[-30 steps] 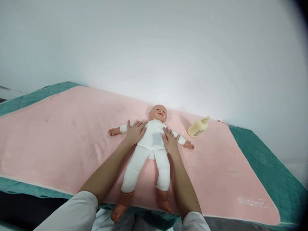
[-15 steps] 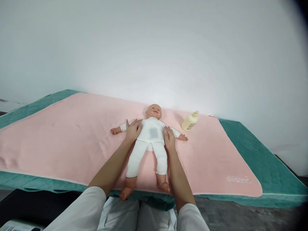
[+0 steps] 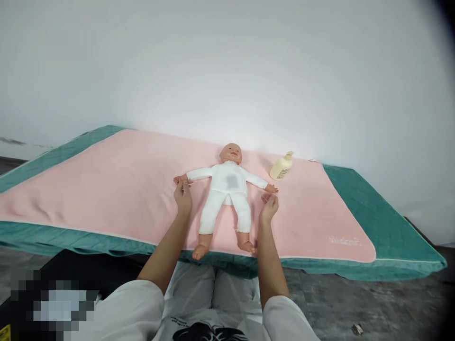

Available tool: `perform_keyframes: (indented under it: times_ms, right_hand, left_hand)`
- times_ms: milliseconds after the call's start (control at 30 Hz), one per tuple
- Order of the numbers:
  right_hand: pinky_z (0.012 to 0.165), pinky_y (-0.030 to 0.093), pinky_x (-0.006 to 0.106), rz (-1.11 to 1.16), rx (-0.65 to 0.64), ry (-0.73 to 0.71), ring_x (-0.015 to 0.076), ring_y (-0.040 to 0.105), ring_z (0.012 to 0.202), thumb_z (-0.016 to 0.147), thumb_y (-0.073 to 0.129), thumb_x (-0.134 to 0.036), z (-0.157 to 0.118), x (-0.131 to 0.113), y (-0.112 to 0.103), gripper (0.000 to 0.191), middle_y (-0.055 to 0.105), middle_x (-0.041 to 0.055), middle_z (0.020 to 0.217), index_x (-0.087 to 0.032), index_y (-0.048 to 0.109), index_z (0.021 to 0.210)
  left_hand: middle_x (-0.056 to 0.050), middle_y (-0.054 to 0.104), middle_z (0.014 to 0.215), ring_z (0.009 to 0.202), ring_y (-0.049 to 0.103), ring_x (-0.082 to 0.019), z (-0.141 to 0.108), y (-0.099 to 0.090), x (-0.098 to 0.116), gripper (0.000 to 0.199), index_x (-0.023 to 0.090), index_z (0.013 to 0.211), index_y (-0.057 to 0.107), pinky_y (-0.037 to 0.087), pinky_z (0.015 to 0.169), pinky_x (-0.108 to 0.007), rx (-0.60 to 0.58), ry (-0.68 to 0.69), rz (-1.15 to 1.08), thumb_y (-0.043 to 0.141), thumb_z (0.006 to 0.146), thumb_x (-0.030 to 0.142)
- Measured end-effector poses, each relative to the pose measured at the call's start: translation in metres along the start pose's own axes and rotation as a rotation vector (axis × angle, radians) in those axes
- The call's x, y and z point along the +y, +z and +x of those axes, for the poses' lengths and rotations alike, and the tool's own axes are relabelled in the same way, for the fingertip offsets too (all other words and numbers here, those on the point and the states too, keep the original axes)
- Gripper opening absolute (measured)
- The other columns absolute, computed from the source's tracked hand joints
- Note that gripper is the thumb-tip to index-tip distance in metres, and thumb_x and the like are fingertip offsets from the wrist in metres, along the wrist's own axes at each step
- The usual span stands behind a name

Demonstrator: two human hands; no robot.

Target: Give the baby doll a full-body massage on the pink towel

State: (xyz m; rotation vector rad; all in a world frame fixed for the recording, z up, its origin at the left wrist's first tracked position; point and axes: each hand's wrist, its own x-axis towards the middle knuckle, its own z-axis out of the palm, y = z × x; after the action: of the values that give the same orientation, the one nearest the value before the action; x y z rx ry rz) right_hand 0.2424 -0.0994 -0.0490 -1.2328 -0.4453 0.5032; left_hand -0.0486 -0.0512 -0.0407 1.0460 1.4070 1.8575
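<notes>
A baby doll (image 3: 227, 179) in a white top and trousers lies on its back on a pink mat (image 3: 142, 184), its arms spread and its bare feet towards me. My left hand (image 3: 183, 195) is at the doll's hand on the left, fingers closed around or against it. Just below the doll's other hand is my right hand (image 3: 269, 207), fingers curled with the tips turned up; whether it touches the doll is hard to tell. A pale yellow pump bottle (image 3: 280, 166) stands beyond the doll's arm on the right.
Under the mat is a green padded cover (image 3: 377, 208), with a pale wall (image 3: 227, 71) behind it. A black surface (image 3: 106, 265) and a blurred pale patch (image 3: 62, 303) are at the lower left. A small object (image 3: 357, 329) lies on the grey floor.
Both hands have left the sides of the doll's torso and moved outwards to its hands, their fingers now curled. The view has shifted slightly, showing more floor.
</notes>
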Motion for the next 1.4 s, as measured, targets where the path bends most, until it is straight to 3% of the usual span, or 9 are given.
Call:
perform_keyframes:
  times_ms: [133,333,500,633,767,933,1033,1200,1400]
  right_hand:
    - [0.087,0.058,0.034,0.09,0.017,0.137,0.0133,0.068,0.087,0.089,0.048,-0.033,0.006,-0.008,-0.003,0.024,0.068,0.0071,0.102,-0.015,0.058,0.102]
    - [0.086,0.06,0.03,0.206,0.017,0.43,0.0112,0.069,0.09,0.092,0.043,-0.024,0.02,-0.018,-0.014,0.025,0.066,0.0063,0.1,-0.016,0.052,0.114]
    - [0.083,0.061,0.03,0.308,-0.009,0.598,0.0114,0.07,0.092,0.097,0.033,-0.028,0.028,-0.024,-0.024,0.03,0.064,0.0112,0.11,-0.015,0.046,0.121]
    - [0.083,0.061,0.032,0.364,-0.018,0.678,0.0136,0.068,0.104,0.098,0.029,-0.033,0.034,-0.031,-0.027,0.036,0.059,0.0156,0.125,-0.015,0.044,0.126]
    - [0.084,0.061,0.036,0.396,-0.012,0.738,0.0183,0.061,0.119,0.097,0.03,-0.036,0.042,-0.04,-0.025,0.043,0.053,0.0189,0.136,-0.014,0.043,0.132]
    - [0.085,0.061,0.034,0.395,0.022,0.772,0.0189,0.054,0.129,0.096,0.029,-0.035,0.053,-0.046,-0.018,0.048,0.048,0.0195,0.142,-0.012,0.038,0.138]
    - [0.085,0.061,0.031,0.385,0.037,0.775,0.0183,0.056,0.128,0.096,0.031,-0.033,0.057,-0.046,-0.015,0.047,0.049,0.0191,0.141,-0.012,0.039,0.138]
    - [0.087,0.06,0.027,0.362,0.068,0.718,0.015,0.062,0.118,0.096,0.033,-0.03,0.056,-0.04,-0.011,0.037,0.057,0.0141,0.13,-0.015,0.048,0.126]
    - [0.091,0.058,0.025,0.346,0.126,0.619,0.0118,0.066,0.107,0.094,0.033,-0.022,0.055,-0.029,-0.002,0.026,0.061,0.0096,0.113,-0.016,0.051,0.112]
  left_hand:
    - [-0.005,0.066,0.086,0.072,0.061,-0.011,0.004,-0.007,-0.001,0.025,0.016,0.076,0.064,0.047,0.065,-0.021,0.108,-0.24,-0.263,0.052,0.091,0.033]
    - [-0.008,0.067,0.084,0.074,0.067,-0.013,0.016,-0.017,0.01,0.018,0.014,0.075,0.061,0.055,0.077,-0.026,0.041,-0.513,-0.376,0.049,0.088,0.016]
    - [-0.017,0.068,0.098,0.092,0.07,-0.023,0.029,-0.034,0.023,0.021,0.01,0.097,0.064,0.059,0.082,-0.036,-0.118,-0.818,-0.548,0.047,0.091,0.021]
    - [-0.018,0.067,0.104,0.096,0.069,-0.025,0.038,-0.041,0.029,0.033,0.009,0.118,0.058,0.059,0.082,-0.041,-0.119,-0.95,-0.65,0.041,0.095,0.025]
    - [-0.02,0.067,0.103,0.095,0.069,-0.026,0.05,-0.037,0.028,0.039,0.006,0.123,0.055,0.06,0.077,-0.038,-0.047,-0.976,-0.648,0.04,0.095,0.029]
    - [-0.015,0.066,0.1,0.096,0.068,-0.022,0.067,-0.021,0.022,0.027,0.014,0.112,0.06,0.059,0.08,-0.031,0.085,-0.906,-0.557,0.047,0.094,0.027]
    - [-0.013,0.065,0.101,0.101,0.067,-0.02,0.074,-0.013,0.017,0.017,0.018,0.105,0.062,0.057,0.086,-0.03,0.141,-0.86,-0.53,0.053,0.093,0.025]
    - [-0.011,0.066,0.101,0.105,0.066,-0.021,0.08,-0.007,0.012,0.01,0.018,0.094,0.064,0.057,0.092,-0.035,0.099,-0.772,-0.543,0.063,0.09,0.026]
    - [-0.009,0.069,0.097,0.103,0.066,-0.018,0.089,0.0,0.006,0.006,0.016,0.091,0.063,0.056,0.094,-0.032,0.131,-0.748,-0.508,0.064,0.091,0.022]
